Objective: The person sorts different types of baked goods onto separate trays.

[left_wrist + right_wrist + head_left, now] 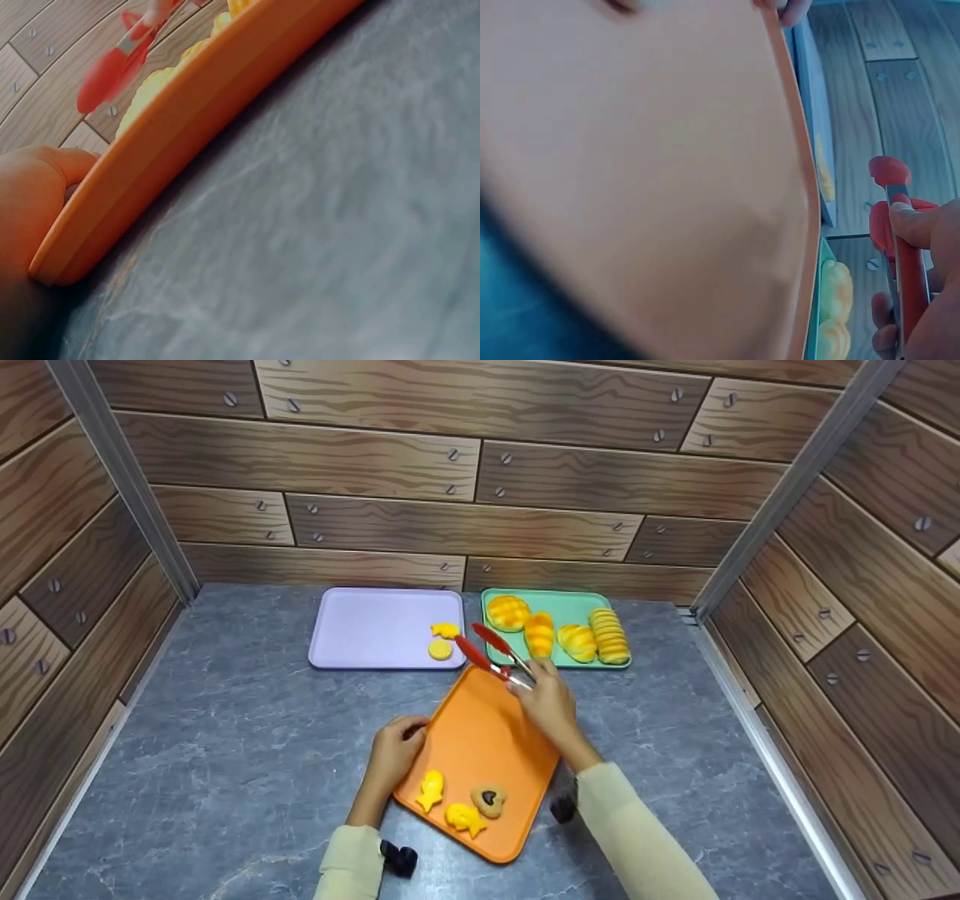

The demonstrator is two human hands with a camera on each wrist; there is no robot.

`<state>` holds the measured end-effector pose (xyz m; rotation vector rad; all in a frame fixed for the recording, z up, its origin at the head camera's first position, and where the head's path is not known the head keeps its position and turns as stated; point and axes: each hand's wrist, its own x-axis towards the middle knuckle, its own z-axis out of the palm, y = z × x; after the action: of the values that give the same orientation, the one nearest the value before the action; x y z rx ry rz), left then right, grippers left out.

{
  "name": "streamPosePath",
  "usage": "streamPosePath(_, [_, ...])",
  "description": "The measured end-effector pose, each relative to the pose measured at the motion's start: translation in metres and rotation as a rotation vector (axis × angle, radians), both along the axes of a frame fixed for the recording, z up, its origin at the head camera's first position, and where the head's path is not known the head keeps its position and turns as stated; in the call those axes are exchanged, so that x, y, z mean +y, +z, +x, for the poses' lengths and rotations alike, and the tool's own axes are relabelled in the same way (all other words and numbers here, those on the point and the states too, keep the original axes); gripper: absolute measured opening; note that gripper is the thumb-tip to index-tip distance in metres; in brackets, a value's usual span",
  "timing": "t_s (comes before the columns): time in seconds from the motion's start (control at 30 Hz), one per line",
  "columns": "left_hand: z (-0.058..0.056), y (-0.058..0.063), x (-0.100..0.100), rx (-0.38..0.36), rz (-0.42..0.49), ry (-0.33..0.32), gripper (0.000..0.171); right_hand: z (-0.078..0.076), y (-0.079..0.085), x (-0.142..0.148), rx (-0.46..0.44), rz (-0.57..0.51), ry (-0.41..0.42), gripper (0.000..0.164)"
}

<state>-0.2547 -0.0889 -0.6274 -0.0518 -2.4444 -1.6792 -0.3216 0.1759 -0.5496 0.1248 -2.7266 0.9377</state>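
Observation:
An orange tray (487, 727) lies askew in front of me, bearing two yellow fish-shaped pieces (431, 790) and a heart-shaped cookie (487, 802) with a dark centre near its close end. My left hand (394, 754) grips the tray's left edge; its fingertips are hidden behind the rim. Over the tray's far right part, my right hand (551, 701) holds tongs (474, 651) with red tips. The tips stand apart with nothing between them, pointing to the gap between the two back trays. In the right wrist view the thumb presses the red handle (911, 277).
At the back left, a lilac tray (375, 626) carries a yellow fish piece (445, 630) and a round yellow cookie (440, 649) at its right end. Beside it, a green tray (559, 604) holds several toy breads (508, 613). Wood-patterned walls (375, 465) enclose three sides.

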Motion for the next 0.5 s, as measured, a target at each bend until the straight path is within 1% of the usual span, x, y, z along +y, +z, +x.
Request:
streamPosePath(0.13, [0.000, -0.001, 0.000, 0.009, -0.003, 0.002, 0.018, 0.028, -0.002, 0.014, 0.008, -0.041, 0.027, 0.057])
streamPosePath(0.3, [0.001, -0.002, 0.000, 0.010, -0.003, 0.001, 0.018, 0.061, -0.009, 0.030, 0.019, -0.062, 0.072, 0.057])
streamPosePath(0.37, [0.001, -0.001, 0.000, 0.016, -0.002, -0.001, 0.018, 0.072, -0.011, 0.036, 0.007, -0.078, 0.092, 0.056])
streamPosePath(0.5, [0.000, -0.001, 0.000, 0.027, 0.009, -0.006, 0.018, 0.092, -0.015, 0.044, -0.047, -0.113, 0.127, 0.053])
